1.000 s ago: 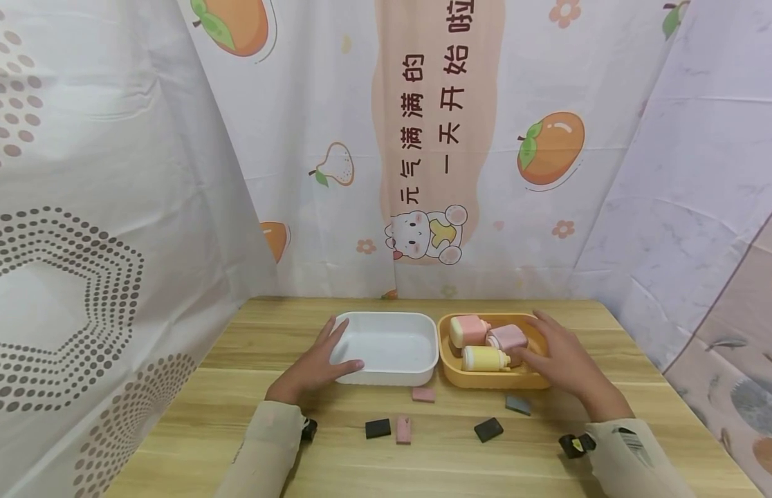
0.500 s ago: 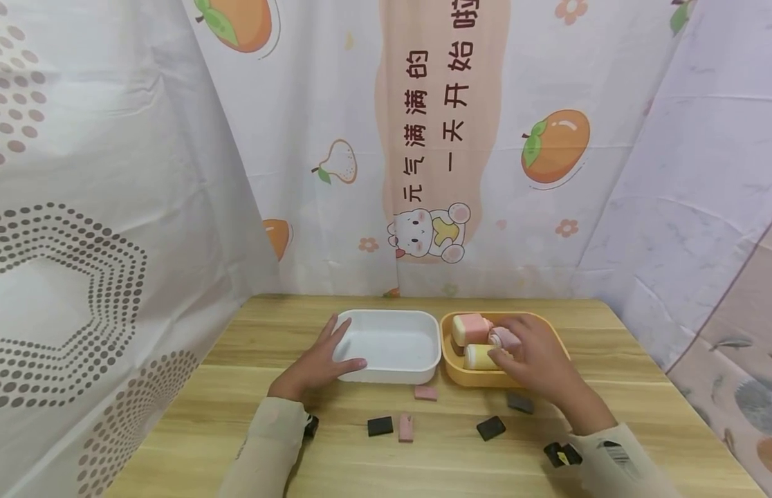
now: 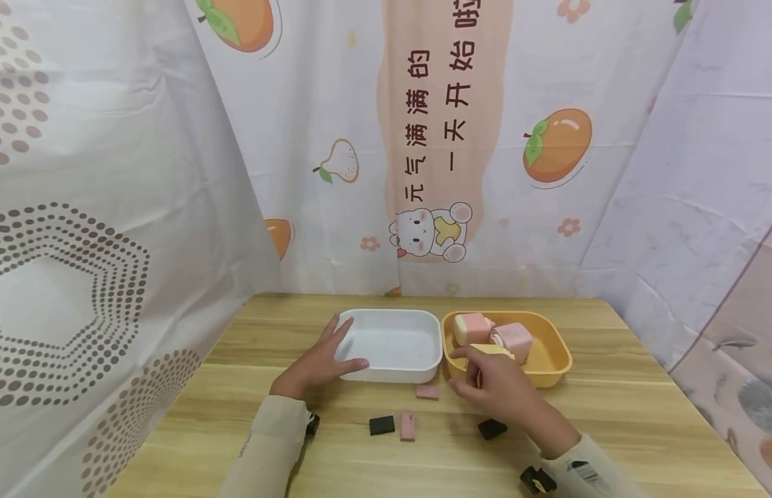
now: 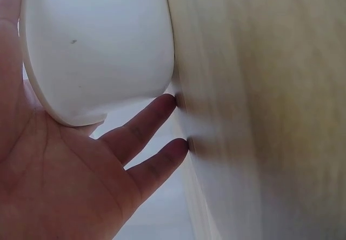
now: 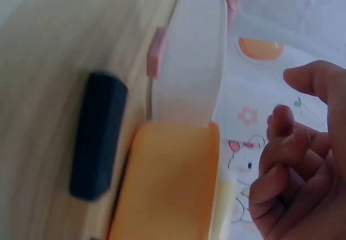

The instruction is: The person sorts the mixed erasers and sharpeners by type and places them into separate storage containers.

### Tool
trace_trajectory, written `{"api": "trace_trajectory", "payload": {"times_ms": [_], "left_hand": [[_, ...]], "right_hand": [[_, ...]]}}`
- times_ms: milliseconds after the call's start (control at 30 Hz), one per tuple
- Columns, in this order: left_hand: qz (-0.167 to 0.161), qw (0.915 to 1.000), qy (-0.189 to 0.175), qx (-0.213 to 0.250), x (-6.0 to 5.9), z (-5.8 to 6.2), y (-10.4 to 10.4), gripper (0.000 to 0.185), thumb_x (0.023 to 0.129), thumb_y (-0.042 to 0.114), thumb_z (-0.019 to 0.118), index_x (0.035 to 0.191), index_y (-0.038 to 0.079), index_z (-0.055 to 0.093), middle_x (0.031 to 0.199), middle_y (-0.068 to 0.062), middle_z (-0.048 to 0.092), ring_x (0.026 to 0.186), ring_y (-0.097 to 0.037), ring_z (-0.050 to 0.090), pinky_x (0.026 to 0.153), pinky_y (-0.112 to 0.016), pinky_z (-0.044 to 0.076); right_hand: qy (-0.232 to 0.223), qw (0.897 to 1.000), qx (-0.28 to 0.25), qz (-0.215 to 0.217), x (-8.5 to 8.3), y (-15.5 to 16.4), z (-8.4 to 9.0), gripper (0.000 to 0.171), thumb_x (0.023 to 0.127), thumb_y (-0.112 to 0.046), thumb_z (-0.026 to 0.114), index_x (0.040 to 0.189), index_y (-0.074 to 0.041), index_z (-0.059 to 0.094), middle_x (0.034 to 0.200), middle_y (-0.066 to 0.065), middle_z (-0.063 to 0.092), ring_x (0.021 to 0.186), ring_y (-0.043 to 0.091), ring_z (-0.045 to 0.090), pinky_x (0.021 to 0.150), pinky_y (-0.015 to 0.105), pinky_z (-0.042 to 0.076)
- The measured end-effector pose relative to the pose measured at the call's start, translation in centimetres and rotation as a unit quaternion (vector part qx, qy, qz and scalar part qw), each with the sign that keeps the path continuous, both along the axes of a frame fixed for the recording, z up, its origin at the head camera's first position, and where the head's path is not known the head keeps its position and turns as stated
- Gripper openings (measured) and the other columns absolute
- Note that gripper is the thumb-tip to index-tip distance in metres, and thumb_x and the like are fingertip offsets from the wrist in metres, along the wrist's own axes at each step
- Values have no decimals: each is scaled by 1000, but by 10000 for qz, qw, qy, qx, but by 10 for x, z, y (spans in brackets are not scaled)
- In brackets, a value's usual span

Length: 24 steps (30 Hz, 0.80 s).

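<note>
Yellow bottle (image 3: 493,350) pinched in right hand (image 3: 494,387) at near rim of orange tray (image 3: 550,363), two pink bottles (image 3: 493,333) lying just behind inside tray. Left hand (image 3: 317,363) flat, fingers straight, against left wall of white tray (image 3: 392,346), touching it, holding nothing. Small black and pink blocks (image 3: 392,425) scattered on tabletop (image 3: 610,415) near both hands.

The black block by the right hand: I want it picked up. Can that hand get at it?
Probably yes: the black block lies bare on the table just below the right hand, nothing covering it.
</note>
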<state>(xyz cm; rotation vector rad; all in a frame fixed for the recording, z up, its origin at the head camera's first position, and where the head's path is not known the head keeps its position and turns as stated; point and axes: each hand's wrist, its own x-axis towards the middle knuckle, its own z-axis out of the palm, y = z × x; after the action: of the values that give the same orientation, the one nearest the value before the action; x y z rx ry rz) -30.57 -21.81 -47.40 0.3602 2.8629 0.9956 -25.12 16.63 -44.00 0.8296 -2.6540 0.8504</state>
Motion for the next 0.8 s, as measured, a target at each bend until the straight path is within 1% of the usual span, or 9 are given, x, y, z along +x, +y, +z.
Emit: {"api": "trace_trajectory", "payload": {"times_ms": [67,133,200,333,433,533,633,700,800], "left_hand": [[19,10000,-17,19,0,-1,0,112,82,74,72,167,33,13,175,-4,-10,160,-39,13,118,-68,30],[49,10000,-23,4,-1,-1,1,113,82,75,72,168,32,12,176,-5,-9,160,-39,13,118,-68,30],[76,10000,-18,-4,-1,-2,1,114,82,74,72,168,31,11,176,-5,-9,160,-39,13,119,-68,29],[87,10000,8,-20,-2,-1,1,115,82,73,72,168,28,10,176,-6,-8,160,-38,12,120,-67,28],[102,9999,-4,-35,-1,0,2,115,83,72,72,168,27,9,176,-5,-8,160,-38,11,120,-66,27],[116,9999,-33,-24,0,1,3,113,84,69,73,168,27,10,176,-5,-8,160,-38,11,120,-67,26],[125,9999,-56,-37,0,1,3,113,84,69,73,168,27,9,176,-5,-8,160,-38,11,121,-66,26],[112,9999,-46,-47,0,1,3,113,84,70,73,168,27,9,176,-5,-7,160,-37,11,121,-66,27],[74,10000,-31,-31,0,1,3,114,84,71,72,168,27,9,176,-5,-8,160,-37,11,121,-66,27]], "right_hand": [[-229,9995,197,45,2,-4,-3,37,89,-30,82,123,-22,69,67,-20,53,56,-2,48,52,21,43],[-460,9984,330,75,4,-8,-6,35,90,-30,80,122,-22,69,66,-19,53,55,-1,47,51,21,42],[-701,9967,399,96,4,-12,-9,35,92,-29,78,124,-19,70,64,-17,53,53,0,47,49,22,41],[-1092,9932,400,95,2,-18,-14,40,93,-29,76,128,-12,69,57,-13,50,47,1,46,44,23,39],[-1278,9911,364,107,0,-22,-17,40,93,-28,76,128,-9,69,54,-12,45,43,2,40,42,22,36],[-1488,9883,298,139,-3,-26,-20,39,93,-26,77,127,-8,70,54,-11,40,43,3,36,42,22,33],[-1642,9860,252,152,-6,-29,-23,37,92,-25,77,124,-8,70,57,-10,39,45,4,36,44,23,32],[-1768,9840,181,159,-7,-30,-24,37,91,-23,77,124,-6,70,57,-8,45,44,5,42,43,24,36],[-2029,9791,40,164,-7,-33,-27,38,91,-21,76,125,-4,70,59,-4,58,43,6,51,42,25,43]]}}
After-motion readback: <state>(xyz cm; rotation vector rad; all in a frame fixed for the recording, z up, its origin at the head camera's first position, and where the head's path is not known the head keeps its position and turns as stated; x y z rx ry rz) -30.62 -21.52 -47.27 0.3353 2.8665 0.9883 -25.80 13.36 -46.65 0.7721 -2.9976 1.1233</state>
